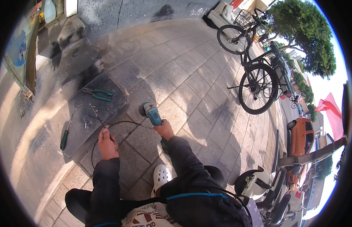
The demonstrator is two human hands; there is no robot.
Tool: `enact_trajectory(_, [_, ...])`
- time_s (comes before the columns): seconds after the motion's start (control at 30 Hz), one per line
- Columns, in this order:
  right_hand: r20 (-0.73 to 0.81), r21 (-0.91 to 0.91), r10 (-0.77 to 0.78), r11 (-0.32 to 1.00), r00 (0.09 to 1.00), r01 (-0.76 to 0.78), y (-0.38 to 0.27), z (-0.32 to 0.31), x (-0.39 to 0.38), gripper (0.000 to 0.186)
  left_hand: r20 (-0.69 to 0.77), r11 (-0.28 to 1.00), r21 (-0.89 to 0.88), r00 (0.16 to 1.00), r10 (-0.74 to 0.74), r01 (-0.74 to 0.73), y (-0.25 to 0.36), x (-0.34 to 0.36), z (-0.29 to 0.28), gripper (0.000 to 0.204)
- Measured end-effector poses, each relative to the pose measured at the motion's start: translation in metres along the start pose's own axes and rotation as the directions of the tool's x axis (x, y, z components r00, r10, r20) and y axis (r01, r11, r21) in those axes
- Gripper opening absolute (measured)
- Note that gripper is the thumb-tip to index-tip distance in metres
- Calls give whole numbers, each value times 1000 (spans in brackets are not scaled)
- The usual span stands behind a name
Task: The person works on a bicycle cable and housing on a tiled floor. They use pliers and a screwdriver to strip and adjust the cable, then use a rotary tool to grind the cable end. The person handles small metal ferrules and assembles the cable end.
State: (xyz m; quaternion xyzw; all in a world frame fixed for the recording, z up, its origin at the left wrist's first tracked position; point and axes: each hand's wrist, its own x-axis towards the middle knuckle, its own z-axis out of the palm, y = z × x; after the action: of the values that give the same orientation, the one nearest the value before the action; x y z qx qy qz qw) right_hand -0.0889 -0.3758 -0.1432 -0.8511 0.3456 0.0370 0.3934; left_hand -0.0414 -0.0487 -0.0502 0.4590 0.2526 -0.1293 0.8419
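Observation:
My right hand (164, 130) is wrapped around the teal body of an angle grinder (154, 116). The grinder's round disc end points away from me, just above the paving. To the left, my left hand (107, 143) pinches a thin black cable (123, 122) between thumb and fingers. One end of it sticks out toward the dark stone step (119, 101), and another stretch curves across toward the grinder. On the step lie green-handled pliers (98, 94) and a screwdriver (64, 139) with a dark green handle. Small pale bits (85, 126) are scattered between them.
Behind the grinder is a paved walkway (183, 62), with a bicycle (255, 77) parked on its kickstand at the right. A white scooter (257, 183) stands close at lower right, and an orange car (300, 138) is beyond. My white clog (161, 177) is below the grinder.

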Motion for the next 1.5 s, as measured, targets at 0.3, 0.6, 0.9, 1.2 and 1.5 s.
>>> enact_trajectory(0.3, [-13,-14,-36,999,999,35,47,13,24,53,52,989,145,998,-30,22,44,-21,-40,22])
enact_trajectory(0.6, [8,-55,-124,991,992,124,100,23,70,47,44,992,9,991,-125,125,3,-17,-55,23])
enact_trajectory(0.9, [72,-127,-143,980,987,151,101,18,64,47,-81,980,-63,978,-193,188,-14,13,-60,23])
enact_trajectory(1.2, [137,-644,48,764,989,52,58,-12,65,67,-111,990,-105,988,-109,97,-14,29,-59,27])
enact_trajectory(1.5, [350,-40,-712,639,610,768,-291,97,-78,32,-197,990,92,973,121,-105,-10,26,-76,26])
